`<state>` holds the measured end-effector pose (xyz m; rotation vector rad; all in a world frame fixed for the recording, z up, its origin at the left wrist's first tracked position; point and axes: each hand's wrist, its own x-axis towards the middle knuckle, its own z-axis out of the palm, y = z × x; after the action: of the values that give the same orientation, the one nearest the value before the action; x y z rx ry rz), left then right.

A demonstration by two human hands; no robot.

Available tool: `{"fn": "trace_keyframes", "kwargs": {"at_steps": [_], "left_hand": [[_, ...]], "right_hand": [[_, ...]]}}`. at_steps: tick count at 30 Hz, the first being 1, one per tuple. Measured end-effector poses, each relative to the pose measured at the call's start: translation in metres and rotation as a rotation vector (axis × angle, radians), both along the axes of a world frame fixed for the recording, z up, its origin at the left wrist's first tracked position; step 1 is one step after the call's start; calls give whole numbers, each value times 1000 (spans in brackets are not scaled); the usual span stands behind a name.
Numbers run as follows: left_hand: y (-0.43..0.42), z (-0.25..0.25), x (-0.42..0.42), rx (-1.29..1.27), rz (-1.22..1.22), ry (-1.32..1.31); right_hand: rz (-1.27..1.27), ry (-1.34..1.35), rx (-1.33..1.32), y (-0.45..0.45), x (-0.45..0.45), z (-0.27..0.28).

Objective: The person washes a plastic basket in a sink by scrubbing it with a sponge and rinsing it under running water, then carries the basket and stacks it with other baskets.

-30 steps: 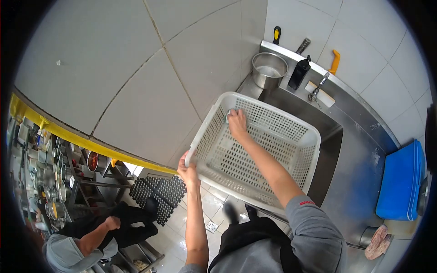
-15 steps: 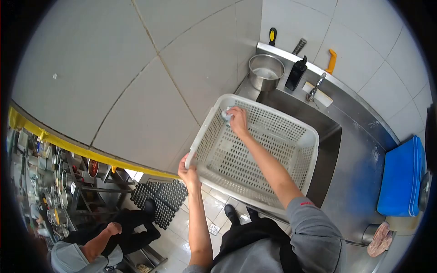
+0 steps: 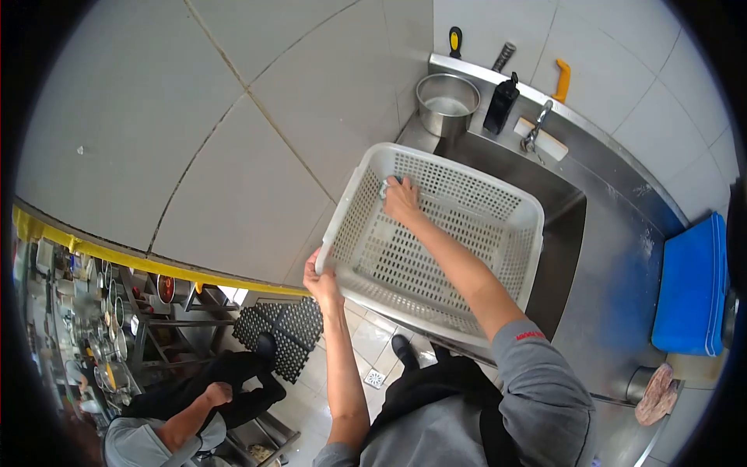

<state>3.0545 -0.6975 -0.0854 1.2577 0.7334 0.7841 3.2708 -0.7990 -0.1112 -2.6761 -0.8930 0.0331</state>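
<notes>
A large white perforated plastic basket (image 3: 354, 280) sits tilted over the sink (image 3: 572, 257). Its left front corner is gripped by my left hand (image 3: 323, 282), fingers on the outside of the rim. Inside the basket, near the far left corner, my right hand (image 3: 401, 201) presses a small pale wad (image 3: 384, 187) against the plastic. Most of the wad is hidden under my fingers, and I cannot tell whether it is a cloth or a scrubber.
Behind the sink stand a steel pot (image 3: 447, 105), a black pump bottle (image 3: 502, 105) and a tap (image 3: 537, 128). A blue box (image 3: 689, 284) is at the right, with a cloth (image 3: 657, 395) below it. Another person (image 3: 167, 432) sits at lower left near a black mat (image 3: 284, 335).
My right hand has shifted slightly within the basket's far left corner, and the pale wad is more covered by my fingers. The left hand keeps its grip on the rim.
</notes>
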Motion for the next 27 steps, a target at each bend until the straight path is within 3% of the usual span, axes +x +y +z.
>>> {"fn": "trace_keyframes", "kwargs": {"at_steps": [3, 5, 8, 9, 11, 14, 17, 21, 25, 27], "left_hand": [[1, -6, 3, -14, 36, -25], [0, -6, 2, -15, 37, -30], [2, -5, 1, 4, 12, -24], [4, -7, 1, 5, 3, -31], [3, -7, -1, 9, -4, -16], [-1, -4, 3, 25, 8, 0], [5, -11, 4, 38, 23, 18], [8, -16, 4, 34, 7, -3], [1, -14, 4, -104, -49, -180], [5, -10, 7, -169, -100, -188]], "right_hand": [[9, 55, 110, 2, -44, -2], [317, -133, 117, -10, -94, -17], [429, -207, 117, -20, -78, -25], [285, -261, 29, -11, -54, -33], [73, -364, 180, -17, -10, -29], [-3, -316, 49, 6, -22, -29], [336, -291, 78, -2, -88, -36], [528, -69, 128, 0, -138, -28], [199, 959, 550, 18, -121, -17], [232, 882, 719, 17, -129, 22]]}}
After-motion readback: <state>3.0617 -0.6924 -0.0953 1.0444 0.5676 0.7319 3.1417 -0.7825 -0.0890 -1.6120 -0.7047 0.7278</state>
